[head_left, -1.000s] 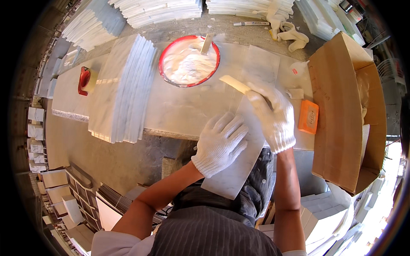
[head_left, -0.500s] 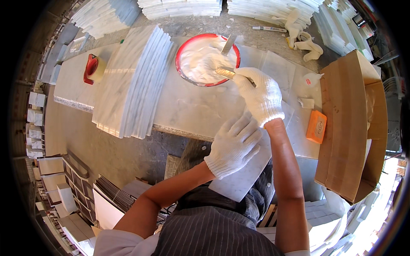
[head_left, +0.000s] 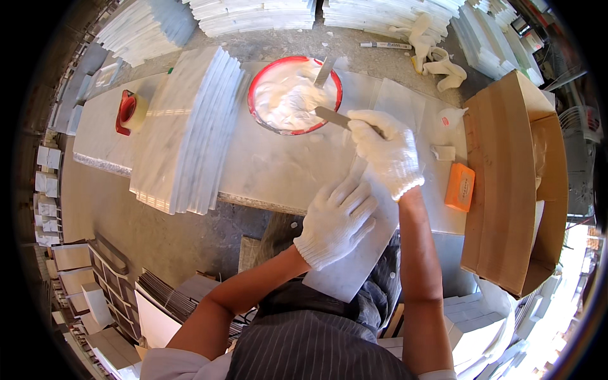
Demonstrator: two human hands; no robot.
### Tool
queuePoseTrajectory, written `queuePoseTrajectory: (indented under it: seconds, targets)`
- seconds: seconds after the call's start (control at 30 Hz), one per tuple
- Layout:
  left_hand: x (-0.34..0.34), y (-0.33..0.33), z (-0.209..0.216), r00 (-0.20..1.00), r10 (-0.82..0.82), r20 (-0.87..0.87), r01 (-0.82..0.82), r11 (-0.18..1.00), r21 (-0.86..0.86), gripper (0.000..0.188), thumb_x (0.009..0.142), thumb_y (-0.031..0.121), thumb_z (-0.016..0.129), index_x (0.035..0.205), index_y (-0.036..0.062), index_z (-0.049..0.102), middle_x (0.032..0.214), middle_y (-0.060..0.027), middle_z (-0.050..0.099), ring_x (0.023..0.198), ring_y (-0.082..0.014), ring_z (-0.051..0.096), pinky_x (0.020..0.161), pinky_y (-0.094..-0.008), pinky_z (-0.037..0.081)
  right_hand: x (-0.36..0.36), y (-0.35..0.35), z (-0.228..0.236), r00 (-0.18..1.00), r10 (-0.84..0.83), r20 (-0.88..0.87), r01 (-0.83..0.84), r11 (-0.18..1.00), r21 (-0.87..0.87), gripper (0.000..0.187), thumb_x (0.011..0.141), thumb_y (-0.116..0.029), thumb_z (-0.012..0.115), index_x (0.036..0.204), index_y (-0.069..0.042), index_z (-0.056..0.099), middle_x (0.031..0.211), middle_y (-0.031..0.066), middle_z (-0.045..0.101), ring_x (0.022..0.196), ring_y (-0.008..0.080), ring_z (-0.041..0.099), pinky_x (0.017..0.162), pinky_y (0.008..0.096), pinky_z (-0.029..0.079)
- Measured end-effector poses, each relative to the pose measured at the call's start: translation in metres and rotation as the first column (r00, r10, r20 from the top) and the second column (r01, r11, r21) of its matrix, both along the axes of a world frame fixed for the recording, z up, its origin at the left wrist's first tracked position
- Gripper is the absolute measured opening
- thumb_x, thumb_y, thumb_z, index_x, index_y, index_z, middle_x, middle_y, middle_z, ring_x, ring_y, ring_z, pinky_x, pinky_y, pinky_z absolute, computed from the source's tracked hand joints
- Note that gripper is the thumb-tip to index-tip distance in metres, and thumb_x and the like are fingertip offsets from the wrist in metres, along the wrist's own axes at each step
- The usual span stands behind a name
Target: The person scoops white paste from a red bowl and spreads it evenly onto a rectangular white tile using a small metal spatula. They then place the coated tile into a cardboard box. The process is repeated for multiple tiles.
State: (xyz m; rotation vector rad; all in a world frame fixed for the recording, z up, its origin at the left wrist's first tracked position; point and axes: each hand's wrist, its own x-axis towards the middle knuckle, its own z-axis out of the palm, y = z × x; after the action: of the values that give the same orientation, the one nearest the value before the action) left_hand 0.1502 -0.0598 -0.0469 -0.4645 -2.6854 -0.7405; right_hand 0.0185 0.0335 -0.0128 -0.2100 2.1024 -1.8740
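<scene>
We've got the right hand (head_left: 387,152) closed on the putty knife (head_left: 334,116), blade pointing up-left into the red-rimmed bowl (head_left: 256,84) of white paste just beside it, while the left hand (head_left: 335,220) lies open and flat on the marble tile (head_left: 367,253) nearer us on the desk (head_left: 278,171).

tile (head_left: 354,266): middle under left hand (head_left: 335,221) | scraper (head_left: 332,116) handle: inside right hand (head_left: 386,152)

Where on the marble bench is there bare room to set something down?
Bare slab lies between the tile stack, the red bowl and the gloved left hand. It is crowded right of the right hand: orange block, cardboard box.
</scene>
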Motion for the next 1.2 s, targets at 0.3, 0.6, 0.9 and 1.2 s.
queuePoseTrajectory:
  seconds: [0.3,0.6,0.9,1.2]
  targets:
    - [-0.003,-0.001,0.000,0.999,-0.034,-0.024,0.034,0.999,0.012,0.035,0.076,0.020,0.075,0.108,0.0093,0.064,0.121,-0.0083,0.060,0.112,-0.0323,0.057,0.092,-0.0476,0.047,0.034,0.096,-0.001,0.956,-0.288,0.054,0.285,0.956,0.066,0.023,0.094,-0.013,0.067,0.113,0.000,0.070,0.084,0.0020,0.065,0.067,0.0055,0.055,0.060,0.0207,0.045]
    - [-0.002,0.003,0.000,1.000,-0.016,-0.022,0.015,1.000,-0.020,0.035,0.077,0.022,0.074,0.108,0.0100,0.063,0.121,-0.0068,0.060,0.114,-0.0320,0.056,0.095,-0.0476,0.045,0.042,0.094,-0.023,0.930,-0.314,-0.189,0.347,0.921,0.176,0.026,0.091,-0.014,0.068,0.113,0.000,0.070,0.100,0.0076,0.072,0.085,0.0141,0.064,0.079,0.0275,0.051]
    - [-0.002,0.004,0.005,1.000,-0.019,0.013,0.019,0.998,-0.059,0.034,0.079,0.023,0.074,0.109,0.0106,0.064,0.121,-0.0065,0.061,0.115,-0.0325,0.056,0.097,-0.0484,0.045,0.046,0.090,-0.028,0.877,-0.295,-0.379,0.405,0.879,0.252,0.027,0.091,-0.016,0.069,0.113,0.000,0.070,0.101,0.0102,0.072,0.091,0.0177,0.065,0.085,0.0298,0.051]
    - [-0.066,0.014,0.032,0.999,-0.020,-0.032,0.020,1.000,-0.019,0.032,0.080,0.023,0.077,0.107,0.0130,0.065,0.106,-0.0083,0.065,0.104,-0.0325,0.060,0.087,-0.0437,0.049,0.077,0.131,-0.042,0.924,-0.244,0.295,0.383,0.568,-0.729,0.050,0.091,-0.014,0.070,0.135,0.003,0.054,0.095,0.0039,0.064,0.079,0.0099,0.062,0.069,0.0240,0.052]
